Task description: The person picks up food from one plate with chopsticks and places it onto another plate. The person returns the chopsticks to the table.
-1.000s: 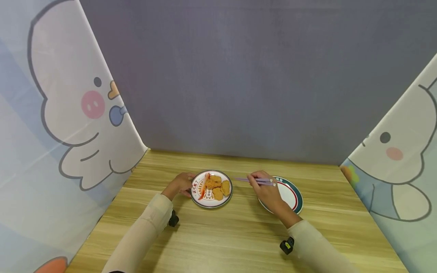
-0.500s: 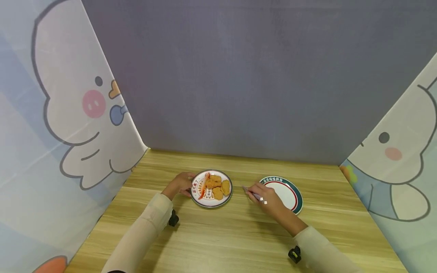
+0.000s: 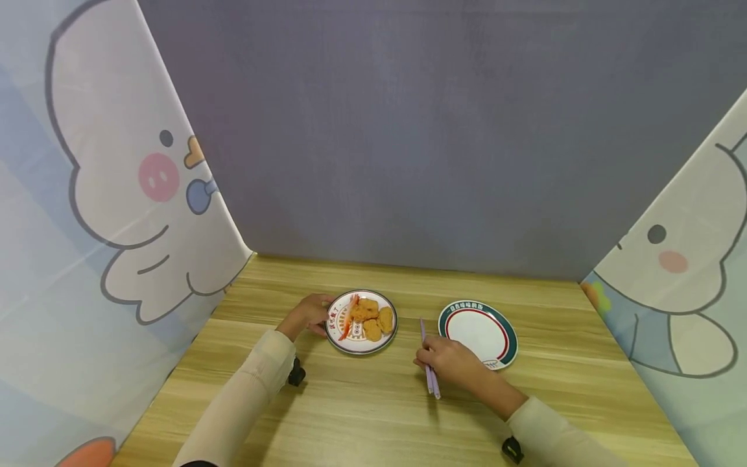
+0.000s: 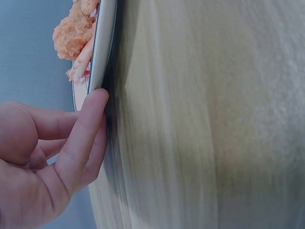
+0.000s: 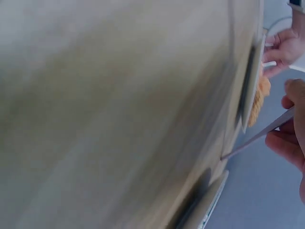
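My left hand holds the left rim of a small white plate, its fingertips at the edge in the left wrist view. On this plate lie several golden fried nuggets and a red-orange shrimp-like strip. Between the two plates, my right hand grips a pair of lilac chopsticks. Their thin tips point away from me, and the thick ends stick out toward me below the hand. In the right wrist view a chopstick slants down, its tip near the tabletop.
A green-rimmed plate with a white middle and a red ring sits right of the chopsticks, partly behind my right hand. The wood-grain table ends at a grey back panel. Cartoon-printed panels flank both sides.
My right hand has drawn back toward me off the green-rimmed plate. The chopsticks have swung from pointing left to pointing away from me. My left hand stays at the food plate.
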`<state>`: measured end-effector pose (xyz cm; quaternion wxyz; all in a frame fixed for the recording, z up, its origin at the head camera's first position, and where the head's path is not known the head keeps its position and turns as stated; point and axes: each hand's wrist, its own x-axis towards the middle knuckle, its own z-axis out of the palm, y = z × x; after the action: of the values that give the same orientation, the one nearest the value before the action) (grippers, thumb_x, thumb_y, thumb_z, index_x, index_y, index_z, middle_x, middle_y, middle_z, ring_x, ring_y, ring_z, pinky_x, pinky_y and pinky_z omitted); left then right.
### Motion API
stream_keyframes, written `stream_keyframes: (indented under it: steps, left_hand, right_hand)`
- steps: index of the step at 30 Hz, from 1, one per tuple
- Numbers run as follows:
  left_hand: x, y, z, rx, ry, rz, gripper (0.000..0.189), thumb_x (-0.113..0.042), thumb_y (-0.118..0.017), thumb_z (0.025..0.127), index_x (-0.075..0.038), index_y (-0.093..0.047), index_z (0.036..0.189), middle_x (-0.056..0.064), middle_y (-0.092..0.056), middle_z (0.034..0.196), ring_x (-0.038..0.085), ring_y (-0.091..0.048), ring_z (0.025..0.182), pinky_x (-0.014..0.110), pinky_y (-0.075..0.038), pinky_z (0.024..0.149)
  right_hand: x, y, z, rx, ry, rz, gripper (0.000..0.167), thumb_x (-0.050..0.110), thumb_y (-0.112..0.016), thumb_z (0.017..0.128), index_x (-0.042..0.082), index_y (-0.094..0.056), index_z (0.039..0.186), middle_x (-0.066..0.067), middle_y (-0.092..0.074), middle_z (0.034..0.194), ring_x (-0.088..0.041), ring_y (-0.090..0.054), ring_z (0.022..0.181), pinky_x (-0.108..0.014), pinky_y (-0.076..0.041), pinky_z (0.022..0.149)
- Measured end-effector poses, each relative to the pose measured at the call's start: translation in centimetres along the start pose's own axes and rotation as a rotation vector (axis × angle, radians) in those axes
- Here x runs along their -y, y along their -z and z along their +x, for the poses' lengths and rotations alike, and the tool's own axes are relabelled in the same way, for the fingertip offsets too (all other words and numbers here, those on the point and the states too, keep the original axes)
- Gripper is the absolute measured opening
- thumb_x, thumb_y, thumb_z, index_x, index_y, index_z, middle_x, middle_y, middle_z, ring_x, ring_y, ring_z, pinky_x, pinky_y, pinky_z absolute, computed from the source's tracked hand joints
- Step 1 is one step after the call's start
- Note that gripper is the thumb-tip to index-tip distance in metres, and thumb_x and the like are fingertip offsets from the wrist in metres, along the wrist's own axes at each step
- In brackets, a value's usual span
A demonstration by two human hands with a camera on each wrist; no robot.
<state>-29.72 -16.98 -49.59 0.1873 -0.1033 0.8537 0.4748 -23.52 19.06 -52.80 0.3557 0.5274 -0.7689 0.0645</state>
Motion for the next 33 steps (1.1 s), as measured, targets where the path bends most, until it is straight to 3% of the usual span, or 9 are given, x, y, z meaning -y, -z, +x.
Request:
stream_keyframes:
  steps: [4, 7, 14, 21, 33]
  left_hand:
    - [0.0, 0.0, 0.1, -0.001, -0.001, 0.005, 0.064, 0.011, -0.055, 0.09, -0.006, -0.046, 0.151, 0.013, -0.064, 0.089, 0.021, -0.067, 0.07, 0.034, -0.068, 0.06]
    - [-0.1, 0.0, 0.1, -0.001, 0.002, 0.009, 0.065, 0.011, -0.054, 0.09, -0.007, -0.046, 0.152, 0.013, -0.063, 0.089, 0.02, -0.066, 0.07, 0.035, -0.068, 0.06]
    - [0.0, 0.1, 0.2, -0.003, 0.003, 0.02, 0.066, 0.012, -0.054, 0.09, -0.007, -0.046, 0.152, 0.012, -0.06, 0.087, 0.02, -0.064, 0.069, 0.035, -0.068, 0.06]
    - [0.0, 0.1, 0.1, 0.0, -0.006, 0.022, 0.065, 0.012, -0.053, 0.09, -0.005, -0.045, 0.152, 0.013, -0.061, 0.087, 0.02, -0.065, 0.069, 0.034, -0.068, 0.06]
    - [0.1, -0.1, 0.4, -0.007, 0.0, 0.015, 0.065, 0.013, -0.053, 0.09, -0.007, -0.046, 0.152, 0.011, -0.061, 0.087, 0.019, -0.065, 0.068, 0.034, -0.068, 0.06]
  right_hand:
    - [1.0, -0.1, -0.1, 0.089, -0.006, -0.019, 0.021, 0.03, -0.084, 0.082, 0.019, -0.066, 0.077, 0.003, -0.058, 0.077, -0.01, -0.056, 0.065, -0.019, -0.049, 0.049]
    - [1.7, -0.2, -0.2, 0.141, -0.022, -0.03, 0.023, 0.029, -0.088, 0.075, 0.02, -0.066, 0.076, 0.004, -0.058, 0.076, -0.01, -0.055, 0.065, -0.02, -0.048, 0.048]
    - [2.4, -0.1, -0.4, 0.272, -0.056, 0.032, 0.02, 0.018, -0.086, 0.071, 0.021, -0.067, 0.076, 0.005, -0.054, 0.074, -0.007, -0.051, 0.06, -0.018, -0.044, 0.045]
    - [2.9, 0.1, -0.3, 0.376, -0.124, 0.093, 0.015, 0.015, -0.083, 0.074, 0.022, -0.072, 0.082, 0.006, -0.057, 0.08, -0.004, -0.054, 0.065, -0.018, -0.048, 0.049]
    - [3.0, 0.4, -0.2, 0.469, -0.162, 0.276, 0.012, 0.015, -0.075, 0.083, 0.021, -0.074, 0.093, 0.005, -0.067, 0.096, -0.003, -0.064, 0.074, -0.019, -0.055, 0.057]
